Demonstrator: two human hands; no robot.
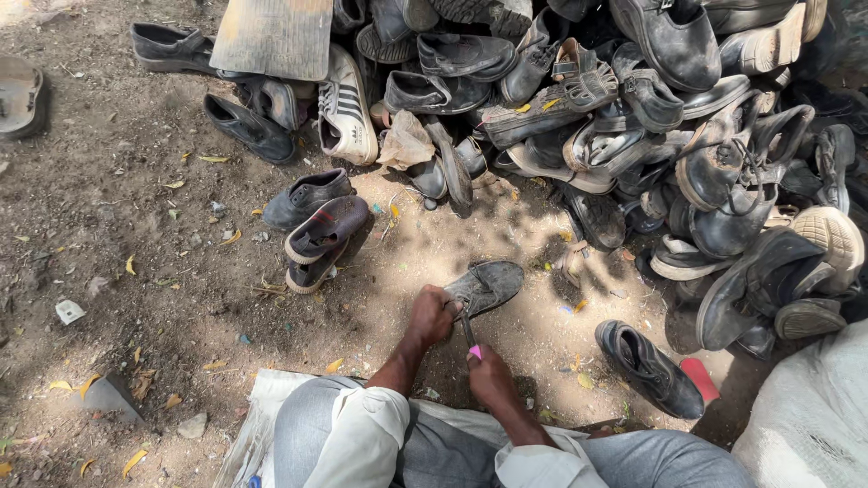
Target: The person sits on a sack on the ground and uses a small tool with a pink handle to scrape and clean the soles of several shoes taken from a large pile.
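**Big pile of worn shoes, one sole in hand**

So the biggest thing here is the heap of old shoes filling the top right, mostly black leather ones, sandals and loose soles all jumbled on the bare dirt ground. At the pile's left edge there's a white sneaker with dark stripes lying beside a flat grey board. A bulging white sack sits at the bottom right, and a lone black shoe lies just left of it. Two dark shoes sit on their own, left of centre.

The person sits on a white cloth, knees at the bottom edge. Their left hand is closed around the near end of a dusty grey shoe that rests on the ground just in front of them. The right hand is curled tight around a thin tool with a pink handle, its tip up against the shoe. Looks like a blade, but it's too small to be sure.
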